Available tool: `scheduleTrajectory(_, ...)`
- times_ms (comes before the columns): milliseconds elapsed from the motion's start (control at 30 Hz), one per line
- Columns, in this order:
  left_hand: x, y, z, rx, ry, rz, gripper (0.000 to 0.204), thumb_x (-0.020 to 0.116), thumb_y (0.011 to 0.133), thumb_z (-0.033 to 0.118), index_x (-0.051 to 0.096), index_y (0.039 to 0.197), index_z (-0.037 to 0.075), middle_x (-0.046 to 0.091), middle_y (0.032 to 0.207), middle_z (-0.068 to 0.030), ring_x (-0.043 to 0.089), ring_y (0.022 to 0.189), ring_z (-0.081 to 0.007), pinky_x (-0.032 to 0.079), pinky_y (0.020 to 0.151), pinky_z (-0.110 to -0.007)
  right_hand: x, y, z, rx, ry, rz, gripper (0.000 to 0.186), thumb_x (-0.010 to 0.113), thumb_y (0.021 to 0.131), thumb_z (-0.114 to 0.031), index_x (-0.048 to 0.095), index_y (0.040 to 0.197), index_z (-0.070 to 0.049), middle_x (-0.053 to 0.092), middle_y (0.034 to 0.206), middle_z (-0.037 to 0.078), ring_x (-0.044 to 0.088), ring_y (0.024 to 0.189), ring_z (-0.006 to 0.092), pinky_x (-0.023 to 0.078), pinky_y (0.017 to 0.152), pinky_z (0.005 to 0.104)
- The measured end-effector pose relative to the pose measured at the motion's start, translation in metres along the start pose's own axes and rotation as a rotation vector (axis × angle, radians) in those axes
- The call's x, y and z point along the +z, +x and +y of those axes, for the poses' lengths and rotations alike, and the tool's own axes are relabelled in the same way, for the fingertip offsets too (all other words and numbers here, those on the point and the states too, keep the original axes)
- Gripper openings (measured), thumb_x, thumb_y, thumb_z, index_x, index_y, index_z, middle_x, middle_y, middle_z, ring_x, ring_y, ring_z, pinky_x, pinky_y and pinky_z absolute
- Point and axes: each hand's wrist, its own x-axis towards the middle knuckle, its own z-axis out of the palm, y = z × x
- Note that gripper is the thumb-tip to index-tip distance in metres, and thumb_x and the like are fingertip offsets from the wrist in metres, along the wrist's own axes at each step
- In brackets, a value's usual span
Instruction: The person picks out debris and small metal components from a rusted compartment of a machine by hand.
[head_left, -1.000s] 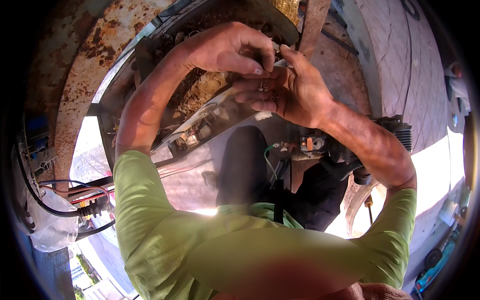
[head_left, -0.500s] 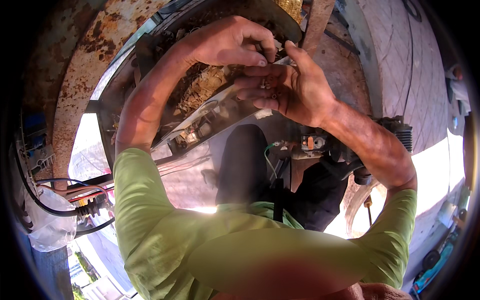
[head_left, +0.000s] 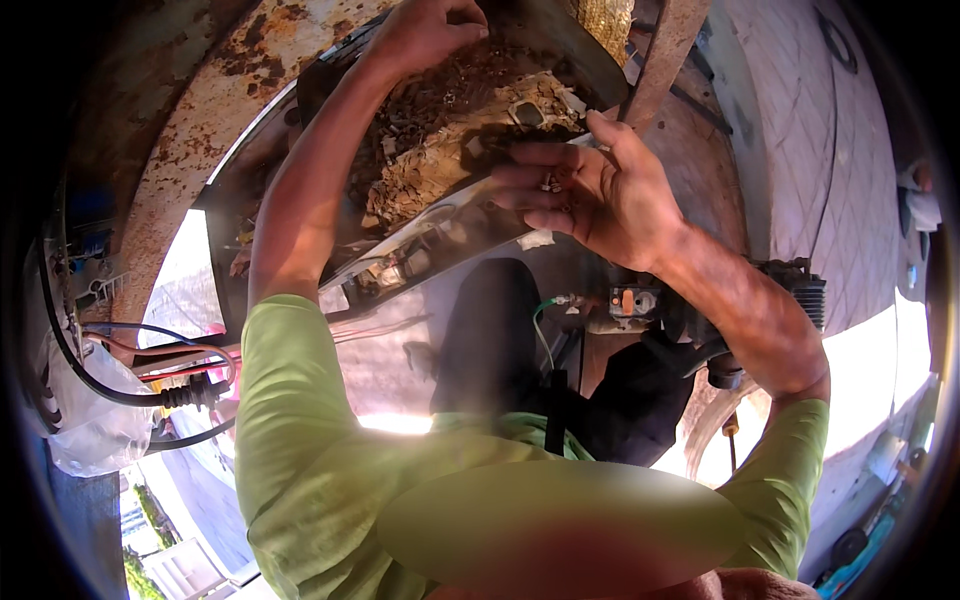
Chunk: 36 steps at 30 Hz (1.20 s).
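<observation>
My right hand (head_left: 620, 195) is cupped palm up in front of me, with several small shiny metal pieces (head_left: 550, 183) lying at the base of its fingers. They are too small to name exactly. Farther off, my left hand (head_left: 425, 35) reaches over the far left of a bin of scraps (head_left: 590, 65), thumb and fingers pinched together. Whatever those fingertips hold, if anything, does not show. Below that hand lie brown flaky scraps and a crumbled tan block (head_left: 430, 165).
A narrow tray of small parts (head_left: 405, 262) runs along the bin's near side. A machine with an orange switch (head_left: 632, 302) stands by my right forearm. Cables and a clear plastic bag (head_left: 100, 410) hang at left. A rusty metal sheet (head_left: 225, 85) curves behind them.
My left hand has left the right palm and moved up and away over the bin. My right hand stays cupped with the small metal pieces, slightly lower and to the right.
</observation>
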Motion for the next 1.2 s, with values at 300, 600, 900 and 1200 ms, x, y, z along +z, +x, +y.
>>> scheduleTrajectory(300, 0.033, 0.008, -0.051, 0.190, 0.194, -0.011, 0.023, 0.071, 0.082, 0.024, 0.072, 0.100, 0.010, 0.071, 0.084, -0.0096, 0.068, 0.072, -0.0256, 0.053, 0.069, -0.041, 0.002, -0.002, -0.001, 0.025, -0.043, 0.017, 0.081, 0.032, 0.097, -0.063, 0.046, 0.136, 0.007, 0.059, 0.127, 0.023, 0.061, 0.113, 0.0318, 0.051, 0.092, 0.0373)
scheduleTrajectory(600, 0.050, 0.019, -0.068, 0.264, 0.386, -0.089, 0.022, 0.064, 0.082, 0.022, 0.073, 0.101, 0.014, 0.070, 0.093, -0.0159, 0.067, 0.090, -0.0361, 0.054, 0.078, -0.049, 0.001, -0.002, -0.001, 0.032, -0.075, 0.021, 0.081, 0.031, 0.096, -0.064, 0.047, 0.136, 0.006, 0.059, 0.127, 0.022, 0.062, 0.113, 0.0309, 0.051, 0.091, 0.0363)
scheduleTrajectory(900, 0.034, 0.016, -0.055, 0.031, 0.607, -0.182, 0.027, 0.062, 0.079, 0.021, 0.074, 0.103, 0.014, 0.070, 0.098, -0.0155, 0.067, 0.095, -0.0357, 0.054, 0.082, -0.050, 0.001, -0.002, -0.001, 0.033, -0.091, 0.024, 0.081, 0.032, 0.096, -0.065, 0.048, 0.134, 0.005, 0.060, 0.126, 0.021, 0.062, 0.111, 0.0297, 0.052, 0.089, 0.0360)
scheduleTrajectory(1200, 0.039, 0.019, -0.056, 0.186, 0.412, -0.055, 0.024, 0.063, 0.081, 0.019, 0.074, 0.102, 0.015, 0.070, 0.099, -0.0127, 0.066, 0.095, -0.0351, 0.053, 0.083, -0.048, 0.001, -0.001, 0.000, 0.032, -0.108, 0.041, 0.082, 0.033, 0.095, -0.065, 0.048, 0.135, 0.005, 0.060, 0.126, 0.021, 0.062, 0.111, 0.0300, 0.053, 0.088, 0.0353)
